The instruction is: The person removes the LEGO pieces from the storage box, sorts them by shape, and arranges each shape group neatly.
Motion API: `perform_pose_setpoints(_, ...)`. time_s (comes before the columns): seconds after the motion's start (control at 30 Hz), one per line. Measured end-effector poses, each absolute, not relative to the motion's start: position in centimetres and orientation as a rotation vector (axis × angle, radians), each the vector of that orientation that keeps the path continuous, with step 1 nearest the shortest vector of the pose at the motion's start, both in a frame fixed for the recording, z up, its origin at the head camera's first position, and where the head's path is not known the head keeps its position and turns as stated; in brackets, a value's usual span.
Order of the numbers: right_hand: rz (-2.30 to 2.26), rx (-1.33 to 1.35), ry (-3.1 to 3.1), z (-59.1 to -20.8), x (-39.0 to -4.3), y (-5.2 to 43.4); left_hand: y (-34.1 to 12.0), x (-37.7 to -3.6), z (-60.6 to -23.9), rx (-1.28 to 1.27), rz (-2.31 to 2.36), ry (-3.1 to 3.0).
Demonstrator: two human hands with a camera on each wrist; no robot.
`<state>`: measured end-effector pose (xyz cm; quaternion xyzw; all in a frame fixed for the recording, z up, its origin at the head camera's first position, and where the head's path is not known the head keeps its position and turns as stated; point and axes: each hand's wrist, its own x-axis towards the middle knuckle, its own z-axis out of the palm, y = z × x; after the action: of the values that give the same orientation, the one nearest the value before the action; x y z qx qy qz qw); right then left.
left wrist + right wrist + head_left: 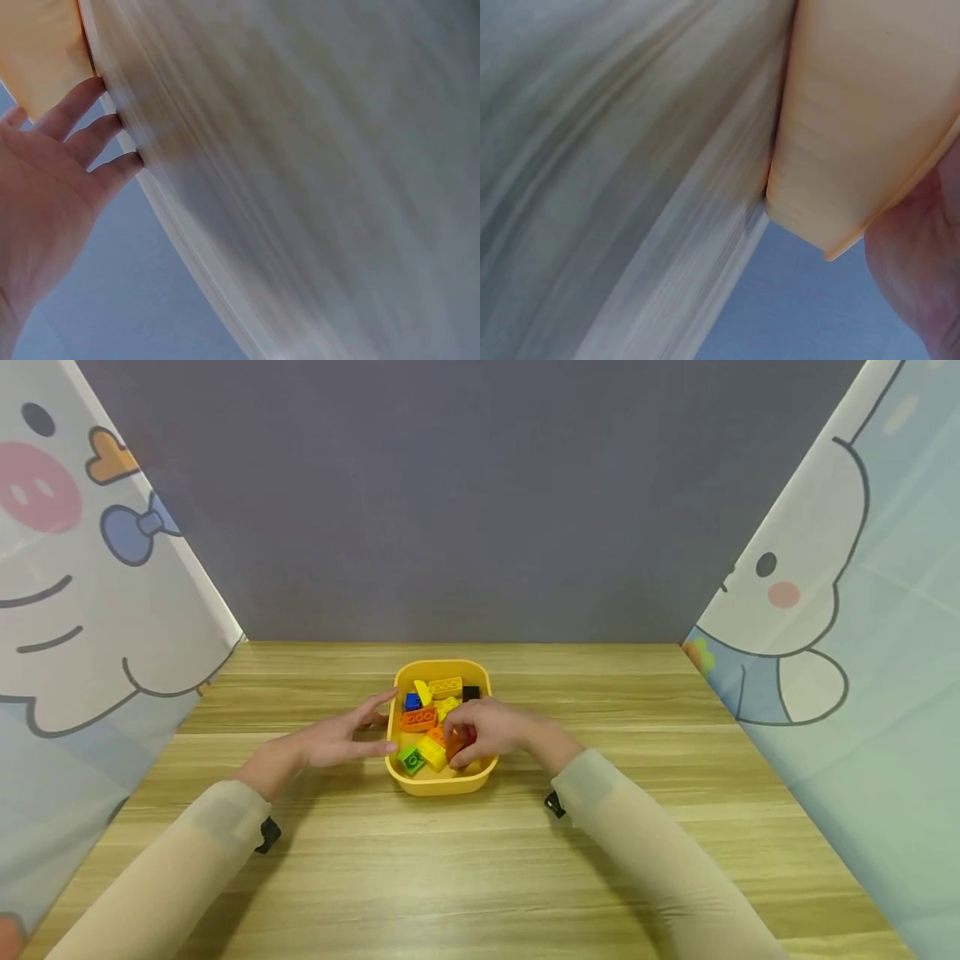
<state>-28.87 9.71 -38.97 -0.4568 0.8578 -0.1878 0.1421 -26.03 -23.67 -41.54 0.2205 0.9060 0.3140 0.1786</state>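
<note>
Tray (pixel 438 786): yellow, mid-table (pixel 480 860), filled with bricks.
Left hand (pixel 337 739): fingers straight and spread, tips against the tray's left wall.
Right hand (pixel 487 731): inside the tray, fingers curled around an orange brick (pixel 452 745).

The head view is evenly and softly lit, bright without glare, and sharp in the middle. Faint shadows lie on the counter (pixel 480 860) beneath both forearms, and the side curtains lean outward with wide-angle distortion at the edges. Both wrist views are heavily smeared by motion blur: the wood grain streaks diagonally, and the yellow tray (pixel 855 112) looks soft and out of focus.
</note>
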Motion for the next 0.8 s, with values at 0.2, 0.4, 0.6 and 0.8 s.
perform_pose_setpoints(0.2, -0.455, -1.334, 2.518, -38.99, -28.6, 9.7, -23.64, -26.06, -41.4, 0.631, 0.885, 2.559)
perform_pose_setpoints(0.4, -0.373, -1.348, 2.545, -39.18, -28.42, 9.5, -23.69, -25.96, -41.46, 0.633, 0.88, 2.565)
perform_pose_setpoints(0.6, -0.413, -1.332, 2.544, -39.31, -28.43, 9.59, -23.67, -25.96, -41.46, 0.649, 0.896, 2.559)
perform_pose_setpoints(0.8, -0.533, -1.28, 2.532, -39.45, -28.56, 9.8, -23.72, -26.03, -41.5, 0.656, 0.899, 2.552)
